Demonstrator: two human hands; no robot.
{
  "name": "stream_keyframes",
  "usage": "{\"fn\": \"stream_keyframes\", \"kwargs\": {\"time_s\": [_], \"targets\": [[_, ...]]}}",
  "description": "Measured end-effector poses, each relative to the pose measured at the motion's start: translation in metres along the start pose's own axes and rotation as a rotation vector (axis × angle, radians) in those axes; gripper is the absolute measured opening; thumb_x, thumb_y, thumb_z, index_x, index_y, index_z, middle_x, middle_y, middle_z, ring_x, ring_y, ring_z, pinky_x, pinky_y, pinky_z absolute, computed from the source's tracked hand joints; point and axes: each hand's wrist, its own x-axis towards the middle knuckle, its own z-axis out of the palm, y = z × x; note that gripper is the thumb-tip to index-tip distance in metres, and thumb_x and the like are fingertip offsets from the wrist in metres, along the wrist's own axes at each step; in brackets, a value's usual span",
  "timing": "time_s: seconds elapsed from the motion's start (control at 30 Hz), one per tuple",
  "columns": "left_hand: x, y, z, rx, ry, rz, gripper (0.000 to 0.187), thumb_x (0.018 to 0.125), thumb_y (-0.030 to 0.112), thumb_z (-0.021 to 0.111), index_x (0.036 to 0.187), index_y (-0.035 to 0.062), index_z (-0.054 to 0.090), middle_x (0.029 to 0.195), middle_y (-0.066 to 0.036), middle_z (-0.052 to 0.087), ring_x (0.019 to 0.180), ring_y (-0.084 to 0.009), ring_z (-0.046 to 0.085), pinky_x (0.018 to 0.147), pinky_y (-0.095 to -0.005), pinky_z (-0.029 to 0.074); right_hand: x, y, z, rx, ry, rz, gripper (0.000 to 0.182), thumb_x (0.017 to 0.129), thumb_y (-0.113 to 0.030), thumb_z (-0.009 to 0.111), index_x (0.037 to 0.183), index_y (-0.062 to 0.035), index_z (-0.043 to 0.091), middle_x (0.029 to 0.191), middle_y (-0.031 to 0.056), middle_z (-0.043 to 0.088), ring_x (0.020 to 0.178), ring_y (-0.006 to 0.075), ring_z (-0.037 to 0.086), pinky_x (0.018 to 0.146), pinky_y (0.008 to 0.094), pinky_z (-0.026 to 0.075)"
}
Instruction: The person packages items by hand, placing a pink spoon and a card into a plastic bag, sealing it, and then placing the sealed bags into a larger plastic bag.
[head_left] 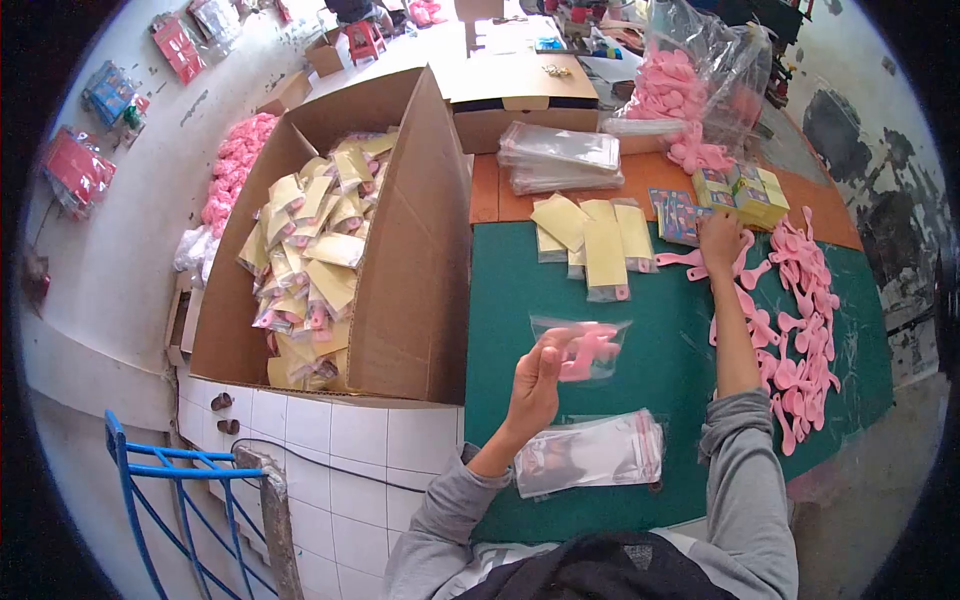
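My left hand (537, 385) is closed on a clear plastic bag (590, 350) with pink pieces inside, held up over the green mat (500, 290). My right hand (722, 243) reaches to the back right, at the blue printed cards (676, 216) and beside the yellow card stacks (762, 198); whether its fingers hold anything is hidden. Pink spoons (795, 370) lie heaped along the mat's right side. Flat empty clear bags (590, 455) lie near me. Filled bags with yellow cards (604, 250) rest at the mat's back.
A tall cardboard box (420, 250) full of filled packets (310, 250) stands left of the mat. Behind the mat are stacked clear bags (560, 150) and a large bag of pink spoons (665, 90). A blue metal frame (180, 470) stands at lower left.
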Motion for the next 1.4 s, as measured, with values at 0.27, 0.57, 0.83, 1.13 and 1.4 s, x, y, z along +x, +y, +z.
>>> {"fn": "stream_keyframes", "kwargs": {"time_s": [0.27, 0.57, 0.83, 1.13, 1.4], "targets": [[0.002, 0.008, 0.002, -0.375, -0.122, 0.025, 0.055, 0.097, 0.045, 0.031, 0.12, -0.0016, 0.05, 0.107, -0.016, 0.062, 0.091, -0.0183, 0.063, 0.076, -0.0271, 0.05, 0.012, 0.021, 0.016, 0.161, -0.067, 0.004, 0.034, 0.077, -0.032, 0.065, 0.094, -0.0024, 0.063, 0.102, 0.0175, 0.059, 0.1, 0.0354, 0.055, 0.08, 0.0496, 0.043], [0.021, 0.017, 0.011, -0.082, -0.239, 0.067, 0.055, 0.097, 0.046, 0.029, 0.117, 0.0007, 0.054, 0.093, -0.011, 0.067, 0.082, -0.0159, 0.065, 0.069, -0.0259, 0.052, 0.003, 0.001, -0.013, 0.016, 0.138, -0.061, 0.037, 0.076, -0.027, 0.067, 0.103, -0.0055, 0.053, 0.093, 0.0158, 0.063, 0.091, 0.0347, 0.06, 0.076, 0.0499, 0.044], [0.028, 0.021, -0.001, -0.068, -0.183, -0.17, 0.039, 0.099, 0.03, 0.036, 0.112, 0.0, 0.057, 0.091, -0.012, 0.067, 0.08, -0.0143, 0.065, 0.066, -0.0228, 0.052, -0.004, -0.006, -0.052, 0.549, 0.214, -0.26, 0.027, 0.083, -0.016, 0.06, 0.105, -0.0006, 0.055, 0.084, 0.0175, 0.064, 0.078, 0.033, 0.062, 0.066, 0.0392, 0.047], [0.031, 0.009, 0.005, -0.026, -0.266, -0.322, 0.032, 0.098, 0.024, 0.043, 0.108, -0.0008, 0.059, 0.087, -0.011, 0.068, 0.082, -0.0137, 0.066, 0.065, -0.0219, 0.053, -0.121, -0.039, -0.255, 0.969, -0.362, -0.602, 0.018, 0.083, 0.0, 0.056, 0.101, -0.0018, 0.057, 0.081, 0.0097, 0.062, 0.066, 0.0181, 0.062, 0.057, 0.0293, 0.048], [0.024, 0.004, 0.009, 0.239, -0.39, -0.286, 0.029, 0.095, 0.022, 0.05, 0.112, 0.0006, 0.059, 0.079, -0.009, 0.067, 0.071, -0.0071, 0.059, 0.064, -0.0244, 0.05, -0.129, -0.04, -0.253, 0.819, -0.547, -0.778, 0.015, 0.08, -0.001, 0.058, 0.094, -0.0016, 0.056, 0.086, 0.0147, 0.061, 0.081, 0.0328, 0.063, 0.067, 0.0378, 0.05]]}}
